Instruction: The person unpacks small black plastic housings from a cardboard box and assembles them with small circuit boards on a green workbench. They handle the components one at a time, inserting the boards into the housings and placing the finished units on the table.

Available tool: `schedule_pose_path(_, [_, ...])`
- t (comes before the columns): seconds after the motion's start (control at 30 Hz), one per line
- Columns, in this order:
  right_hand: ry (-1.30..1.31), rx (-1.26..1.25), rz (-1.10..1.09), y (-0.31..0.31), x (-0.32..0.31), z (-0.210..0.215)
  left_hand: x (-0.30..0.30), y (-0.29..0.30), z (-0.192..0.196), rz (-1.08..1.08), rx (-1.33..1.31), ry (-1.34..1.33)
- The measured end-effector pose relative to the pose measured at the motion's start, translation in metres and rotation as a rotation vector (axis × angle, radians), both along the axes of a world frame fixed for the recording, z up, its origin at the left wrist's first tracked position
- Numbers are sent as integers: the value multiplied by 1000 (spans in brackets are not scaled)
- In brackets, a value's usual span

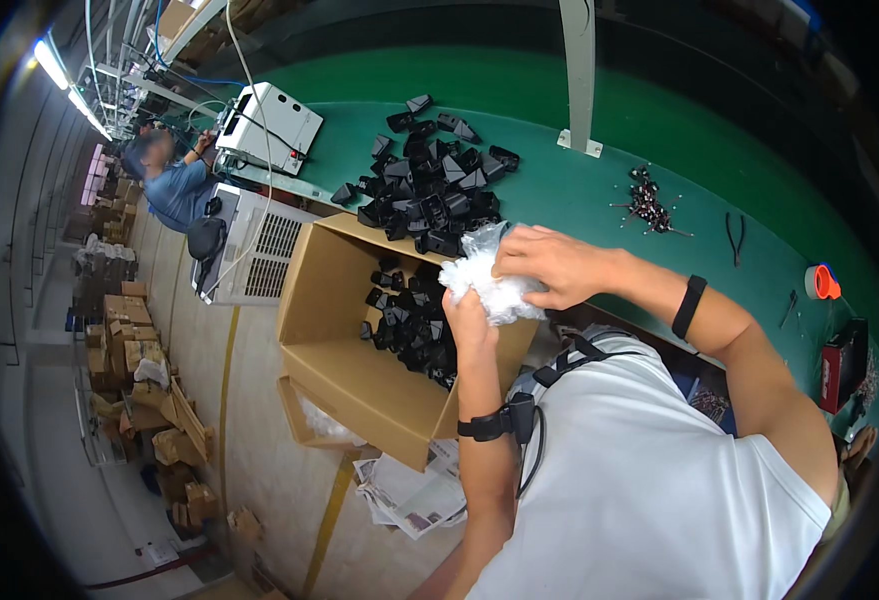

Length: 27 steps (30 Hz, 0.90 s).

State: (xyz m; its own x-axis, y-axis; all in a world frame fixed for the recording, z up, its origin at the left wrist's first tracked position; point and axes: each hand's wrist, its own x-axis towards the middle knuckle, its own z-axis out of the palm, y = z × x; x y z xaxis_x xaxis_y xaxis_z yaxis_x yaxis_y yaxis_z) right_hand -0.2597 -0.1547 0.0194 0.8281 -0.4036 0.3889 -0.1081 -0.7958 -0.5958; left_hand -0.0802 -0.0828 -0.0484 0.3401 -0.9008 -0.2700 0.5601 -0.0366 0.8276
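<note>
A crumpled bundle of clear-white plastic bags [477,272] is gripped between my two hands, just above the edge of the green bench. My left hand [470,320] is closed around its lower side. From the right, my right hand [556,262] bends its fingers into the same plastic; the fingertips are partly hidden in it. Below and left of my hands stands an open cardboard box [354,385] with many small black plastic parts [399,320] inside. A heap of similar black angular parts [424,185] lies on the bench behind the box.
On the green bench [549,195] are a pile of small metal pieces [647,203], pliers [734,240] and an orange tape roll [821,283]. A metal post [579,90] rises from it. A white machine [271,128] and a co-worker in blue [177,190] are at the far left.
</note>
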Motion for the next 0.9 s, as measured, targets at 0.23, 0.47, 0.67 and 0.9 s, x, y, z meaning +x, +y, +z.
schedule_pose_path(0.23, [-260,315,-316,9,16,-37,-4,-14,-18,13,-54,-52])
schedule_pose_path(0.47, [-466,442,-763,13,59,-60,-18,-2,-4,-72,-161,55])
schedule_pose_path(0.67, [-457,376,-809,-10,67,-58,-8,12,17,-187,-217,187])
schedule_pose_path(0.9, [-336,394,-674,3,73,-61,29,12,-12,-115,-168,-55])
